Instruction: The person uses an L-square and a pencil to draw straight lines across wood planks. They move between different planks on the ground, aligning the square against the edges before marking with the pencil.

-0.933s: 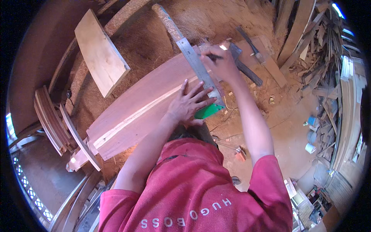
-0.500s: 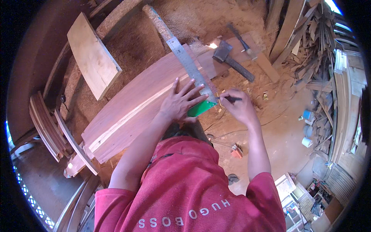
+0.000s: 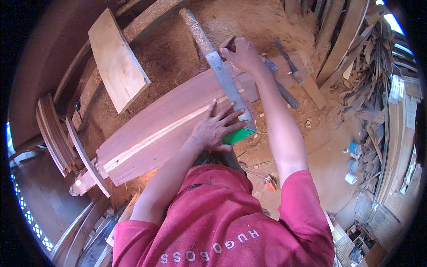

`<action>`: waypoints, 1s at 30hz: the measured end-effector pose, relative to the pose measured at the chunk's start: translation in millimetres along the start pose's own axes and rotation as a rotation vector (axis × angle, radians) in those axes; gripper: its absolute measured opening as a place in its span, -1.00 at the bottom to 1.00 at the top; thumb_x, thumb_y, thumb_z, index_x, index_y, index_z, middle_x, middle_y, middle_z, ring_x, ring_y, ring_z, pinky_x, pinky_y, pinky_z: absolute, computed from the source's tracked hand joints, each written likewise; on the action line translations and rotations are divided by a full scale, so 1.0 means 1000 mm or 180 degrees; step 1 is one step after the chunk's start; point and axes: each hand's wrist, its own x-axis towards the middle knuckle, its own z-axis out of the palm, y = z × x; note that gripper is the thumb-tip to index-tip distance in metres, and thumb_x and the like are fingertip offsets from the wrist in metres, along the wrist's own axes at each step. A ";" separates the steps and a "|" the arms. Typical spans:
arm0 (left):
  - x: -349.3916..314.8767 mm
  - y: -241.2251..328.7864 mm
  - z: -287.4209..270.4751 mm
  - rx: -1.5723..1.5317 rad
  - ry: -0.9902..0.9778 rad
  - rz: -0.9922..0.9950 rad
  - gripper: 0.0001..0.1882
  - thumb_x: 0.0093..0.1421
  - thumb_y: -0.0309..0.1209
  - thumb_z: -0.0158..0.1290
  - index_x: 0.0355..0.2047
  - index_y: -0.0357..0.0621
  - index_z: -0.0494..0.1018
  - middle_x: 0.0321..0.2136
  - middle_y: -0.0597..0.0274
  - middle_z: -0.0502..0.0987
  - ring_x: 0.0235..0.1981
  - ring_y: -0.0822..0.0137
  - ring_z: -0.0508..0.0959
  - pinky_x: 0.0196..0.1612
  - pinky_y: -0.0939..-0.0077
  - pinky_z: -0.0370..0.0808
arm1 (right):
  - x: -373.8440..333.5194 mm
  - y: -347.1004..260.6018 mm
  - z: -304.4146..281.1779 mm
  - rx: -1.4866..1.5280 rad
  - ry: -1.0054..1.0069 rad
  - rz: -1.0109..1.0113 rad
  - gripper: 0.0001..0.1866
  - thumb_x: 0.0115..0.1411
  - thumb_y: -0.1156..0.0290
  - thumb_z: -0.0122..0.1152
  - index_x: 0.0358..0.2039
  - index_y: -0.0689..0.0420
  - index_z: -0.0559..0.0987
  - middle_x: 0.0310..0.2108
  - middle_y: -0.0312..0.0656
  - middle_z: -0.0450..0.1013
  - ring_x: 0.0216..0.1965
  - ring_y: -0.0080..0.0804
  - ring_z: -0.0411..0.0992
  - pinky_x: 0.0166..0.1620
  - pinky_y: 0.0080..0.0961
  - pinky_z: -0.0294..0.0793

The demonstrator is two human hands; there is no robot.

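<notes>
A reddish-brown wooden board point(image 3: 147, 127) with a pale stripe lies in front of me, its edges curving. Across its right end rests a try square point(image 3: 222, 75) with a metal blade and a green stock point(image 3: 239, 135). My left hand point(image 3: 215, 127) presses flat on the square's near end and the board, fingers spread. My right hand point(image 3: 243, 54) is closed on a dark pencil point(image 3: 230, 43), above and just right of the blade's far end. Its tip is partly hidden by the fingers.
Beyond my right forearm lie a partly hidden mallet point(image 3: 287, 95) and a hammer-like tool point(image 3: 285, 58). A pale wood panel point(image 3: 118, 58) stands at the far left, near curved strips point(image 3: 55, 135). Scrap wood point(image 3: 373, 75) is heaped at right, by small buckets point(image 3: 352, 167).
My right hand has moved with the pencil from the square's near, green end to the far end of its blade. My left hand still presses on the square. The whole view has shifted slightly.
</notes>
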 end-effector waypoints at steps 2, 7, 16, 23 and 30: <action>-0.001 0.002 -0.002 -0.0037 0.0052 -0.0028 0.08 -0.07 0.32 0.20 0.46 0.51 0.08 0.52 0.41 -0.04 0.54 0.10 -0.15 0.44 -0.47 -0.40 | 0.003 0.001 0.005 0.0156 0.0347 -0.0346 -0.78 0.23 0.35 0.31 -0.24 0.25 0.67 -0.45 -0.08 0.61 -0.37 -0.37 0.61 -0.22 -0.39 0.57; 0.000 0.004 -0.004 0.0095 -0.0055 -0.0033 0.05 -0.03 0.35 0.16 0.46 0.52 0.08 0.52 0.41 -0.05 0.55 0.10 -0.17 0.43 -0.49 -0.42 | -0.066 0.001 0.002 0.0253 0.0395 -0.0133 -0.81 0.21 0.40 0.33 -0.23 0.24 0.66 -0.31 -0.10 0.64 -0.26 -0.39 0.60 -0.12 -0.43 0.56; -0.001 0.006 0.006 0.0343 0.0052 -0.0046 0.10 -0.07 0.37 0.20 0.47 0.59 0.03 0.53 0.39 -0.08 0.54 0.05 -0.16 0.43 -0.47 -0.38 | -0.293 -0.017 -0.031 0.0685 0.0298 0.1478 -0.88 0.16 0.47 0.31 -0.30 0.22 0.67 -0.37 -0.14 0.61 -0.31 -0.38 0.57 -0.18 -0.44 0.52; -0.018 0.036 0.010 0.0365 0.0462 -0.0099 -0.09 -0.01 0.04 0.29 0.36 0.21 0.23 0.36 0.18 0.23 0.41 0.04 0.16 0.41 -0.20 0.00 | -0.467 0.048 0.038 0.0340 0.0946 0.2321 -0.89 0.20 0.48 0.29 -0.31 0.24 0.67 -0.45 -0.21 0.60 -0.43 -0.53 0.52 -0.30 -0.51 0.51; -0.170 0.091 0.000 -0.0035 0.0134 -0.0749 -0.49 0.02 -0.34 0.26 0.02 -0.04 0.43 -0.16 0.12 0.50 0.02 0.09 0.49 0.09 0.17 0.38 | -0.654 0.109 0.230 0.0257 0.0394 0.3574 -0.59 0.25 0.10 0.32 -0.48 0.24 0.64 -0.61 -0.14 0.56 -0.62 -0.37 0.51 -0.46 -0.31 0.53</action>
